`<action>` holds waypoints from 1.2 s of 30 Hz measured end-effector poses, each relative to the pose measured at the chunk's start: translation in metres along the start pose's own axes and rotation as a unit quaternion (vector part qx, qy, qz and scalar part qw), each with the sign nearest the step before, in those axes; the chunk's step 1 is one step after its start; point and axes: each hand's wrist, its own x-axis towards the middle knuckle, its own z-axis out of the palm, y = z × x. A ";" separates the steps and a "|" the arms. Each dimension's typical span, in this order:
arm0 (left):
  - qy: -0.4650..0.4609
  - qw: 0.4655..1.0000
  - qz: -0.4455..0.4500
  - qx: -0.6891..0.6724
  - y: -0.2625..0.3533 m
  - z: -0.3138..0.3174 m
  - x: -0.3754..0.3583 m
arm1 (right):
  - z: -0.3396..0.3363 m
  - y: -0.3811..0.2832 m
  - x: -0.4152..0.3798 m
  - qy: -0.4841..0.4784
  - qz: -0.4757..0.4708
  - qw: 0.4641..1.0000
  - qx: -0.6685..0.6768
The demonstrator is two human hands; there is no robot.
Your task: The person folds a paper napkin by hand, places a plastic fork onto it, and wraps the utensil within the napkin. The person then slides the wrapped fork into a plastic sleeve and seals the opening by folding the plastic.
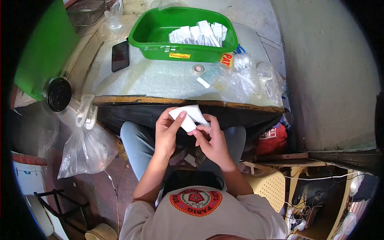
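A white folded piece [188, 116], like paper or thin cloth, is held between both hands above the lap, just in front of the table edge. My left hand [166, 130] pinches its left side, with the thumb on top. The fingers of my right hand [211, 138] close on its lower right part. Beyond them on the table stands a green basin [152, 52] holding several white folded pieces [204, 33] in a row. A small tape roll [198, 69] lies before the basin.
A black phone [120, 56] lies at the table's left. Clear plastic bags [244, 78] cover its right part. Another plastic bag [88, 150] hangs at the left from a white clip [86, 112]. A red bag [273, 140] and a yellowish chair [270, 186] are on the right.
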 end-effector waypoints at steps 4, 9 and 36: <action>-0.002 0.999 -0.018 -0.034 -0.001 -0.001 0.001 | 0.006 0.001 -0.001 0.016 0.021 1.000 0.012; 0.012 0.995 -0.049 -0.088 0.005 0.003 0.001 | 0.008 0.007 0.003 0.021 -0.028 0.999 -0.018; 0.076 0.992 0.031 -0.092 -0.008 0.018 0.000 | 0.025 0.024 0.001 0.092 -0.055 0.993 0.049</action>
